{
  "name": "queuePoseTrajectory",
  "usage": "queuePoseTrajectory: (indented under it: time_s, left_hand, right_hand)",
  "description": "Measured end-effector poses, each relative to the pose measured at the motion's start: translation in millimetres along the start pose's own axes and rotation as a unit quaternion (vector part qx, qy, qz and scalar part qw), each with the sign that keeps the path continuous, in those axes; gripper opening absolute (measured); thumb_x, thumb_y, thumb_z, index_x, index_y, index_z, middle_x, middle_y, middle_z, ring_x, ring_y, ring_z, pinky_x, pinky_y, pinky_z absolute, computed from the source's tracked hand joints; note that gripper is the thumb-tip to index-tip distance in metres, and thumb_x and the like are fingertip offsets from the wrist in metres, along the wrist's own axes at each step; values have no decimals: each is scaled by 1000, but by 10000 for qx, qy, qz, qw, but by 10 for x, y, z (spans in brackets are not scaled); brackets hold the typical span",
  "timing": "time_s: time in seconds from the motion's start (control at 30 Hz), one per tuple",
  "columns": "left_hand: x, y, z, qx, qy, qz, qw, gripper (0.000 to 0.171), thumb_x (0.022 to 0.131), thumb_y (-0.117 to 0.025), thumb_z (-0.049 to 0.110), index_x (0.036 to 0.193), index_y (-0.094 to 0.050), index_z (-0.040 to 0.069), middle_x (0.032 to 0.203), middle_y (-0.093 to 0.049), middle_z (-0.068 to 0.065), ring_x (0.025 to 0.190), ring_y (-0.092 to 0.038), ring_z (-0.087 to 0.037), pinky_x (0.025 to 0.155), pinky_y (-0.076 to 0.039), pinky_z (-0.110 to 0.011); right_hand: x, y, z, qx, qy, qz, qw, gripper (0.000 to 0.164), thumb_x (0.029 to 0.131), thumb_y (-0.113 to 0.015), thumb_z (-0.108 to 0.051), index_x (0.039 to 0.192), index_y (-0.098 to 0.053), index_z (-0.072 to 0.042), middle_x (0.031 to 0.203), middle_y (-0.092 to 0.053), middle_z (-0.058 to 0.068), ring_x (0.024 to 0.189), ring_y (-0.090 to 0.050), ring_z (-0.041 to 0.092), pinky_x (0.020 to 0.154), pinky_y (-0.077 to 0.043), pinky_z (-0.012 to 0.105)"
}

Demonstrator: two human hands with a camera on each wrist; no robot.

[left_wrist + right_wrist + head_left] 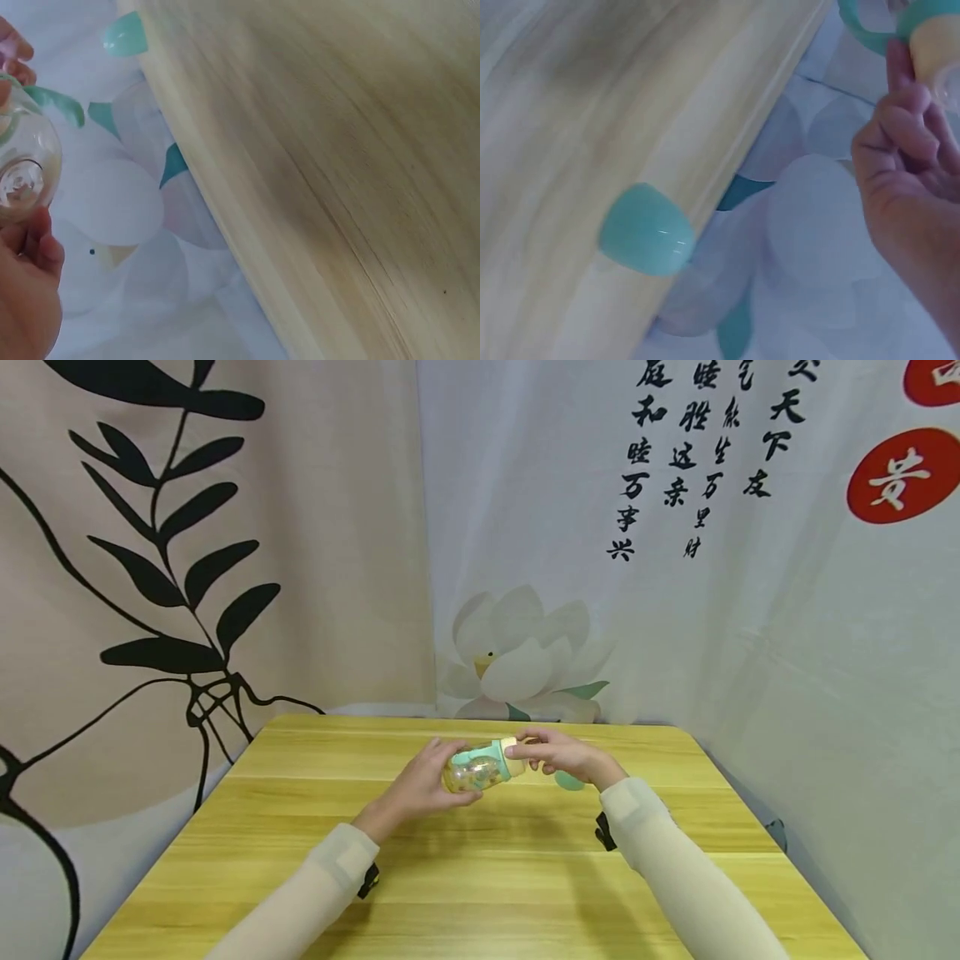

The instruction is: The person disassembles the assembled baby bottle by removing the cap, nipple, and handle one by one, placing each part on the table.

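Observation:
A clear baby bottle (477, 767) with mint handles and a cream collar (513, 757) is held tilted above the table. My left hand (424, 781) grips its body from the left, thumb and fingers around it. In the left wrist view, the round bottle base (22, 184) faces the camera above the fingers. My right hand (564, 753) is at the collar end, one straight finger touching the collar while other fingers bend loosely. A mint dome-shaped cap (647, 229) lies on the table near the far edge, partly behind the right hand in the head view.
The wooden table (465, 893) reaches back to a hanging cloth backdrop (360, 568) with printed leaves, a lotus and writing. Its far edge (360, 718) runs close behind the hands. Dark wrist straps (604, 832) sit under both pale sleeves.

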State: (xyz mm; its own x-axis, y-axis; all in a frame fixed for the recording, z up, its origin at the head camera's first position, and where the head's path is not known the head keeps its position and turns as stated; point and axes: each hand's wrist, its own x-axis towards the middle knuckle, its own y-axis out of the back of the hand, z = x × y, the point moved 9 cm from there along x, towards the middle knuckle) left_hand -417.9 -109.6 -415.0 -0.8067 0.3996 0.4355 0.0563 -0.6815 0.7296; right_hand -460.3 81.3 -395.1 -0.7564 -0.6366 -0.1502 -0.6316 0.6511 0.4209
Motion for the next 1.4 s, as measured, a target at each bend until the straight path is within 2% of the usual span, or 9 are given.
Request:
queuePoseTrajectory:
  time_s: [0.13, 0.3, 0.57, 0.73, 0.87, 1.03, 1.13, 1.23, 1.4]
  left_hand:
    - [-18, 25, -23, -1012, 266, -186, 9943, 66, 88, -89, 40, 143, -61, 15, 125, -63, 0, 109, -61, -15, 87, -58, -33]
    - [-49, 91, 0, -2044, 463, -336, 9772, 58, 98, -77, 38, 142, -62, 4, 118, -71, -12, 95, -68, -18, 78, -60, -33]
    - [-40, 143, 123, -2885, -31, -501, 9562, 53, 103, -55, 33, 139, -62, -6, 111, -76, -16, 99, -72, -22, 89, -58, -36]
    - [-62, 122, 122, -2883, -61, -570, 9558, 50, 103, -55, 34, 134, -65, -3, 105, -77, -13, 98, -72, -23, 87, -58, -37]
    - [-86, 114, 93, -2835, 59, -575, 9572, 53, 104, -58, 35, 141, -61, -2, 114, -75, -14, 100, -71, -25, 86, -59, -39]
    - [-39, 223, 24, -2089, 288, -129, 9774, 58, 99, -72, 39, 145, -60, 7, 119, -71, -6, 99, -65, -21, 82, -56, -36]
    - [28, 323, 13, -1737, 205, 230, 9843, 61, 94, -82, 33, 146, -59, 11, 120, -69, -7, 101, -65, -21, 82, -58, -34]
    - [83, 379, 28, -1432, -30, 477, 9885, 69, 89, -89, 26, 148, -56, 13, 125, -65, -10, 108, -61, -22, 83, -60, -35]
    - [116, 358, 51, -623, -407, 762, 9943, 76, 84, -93, 27, 148, -54, 13, 130, -63, -6, 119, -50, -25, 95, -52, -48]
  right_hand:
    - [-83, 18, -286, -426, 475, 216, 9977, 39, 101, -72, -30, 134, -62, -12, 108, -66, 6, 86, -52, 19, 69, -40, 30]
    - [-186, 3, -672, -791, 1102, 148, 9906, 47, 96, -78, -22, 140, -63, -15, 127, -63, 10, 97, -62, 26, 84, -53, 36]
    - [-327, -29, -964, -1117, 1623, -136, 9803, 55, 89, -84, -21, 140, -64, -28, 134, -66, 0, 104, -60, 31, 86, -56, 45]
    - [-321, -45, -913, -1159, 1562, -182, 9807, 56, 89, -85, -21, 140, -64, -29, 137, -65, -2, 106, -59, 30, 88, -54, 45]
    - [-307, -43, -882, -1198, 1499, -120, 9813, 66, 90, -84, -22, 149, -58, -29, 145, -60, 1, 114, -56, 30, 91, -50, 45]
    - [-318, 113, -847, -1063, 1147, 522, 9863, 81, 97, -77, -35, 165, -34, -29, 156, -51, 6, 136, -50, 30, 107, -45, 54]
    - [-325, 254, -792, -930, 715, 1093, 9871, 74, 102, -68, -50, 164, -37, -24, 152, -56, 9, 135, -54, 31, 111, -45, 55]
    - [-303, 301, -688, -738, 281, 1287, 9885, 69, 104, -59, -60, 156, -48, -16, 141, -64, 12, 122, -61, 30, 101, -47, 47]
    - [-207, 195, -454, -260, -78, 1009, 9945, 65, 104, -50, -69, 136, -62, -13, 123, -65, 7, 109, -62, 29, 82, -39, 39]
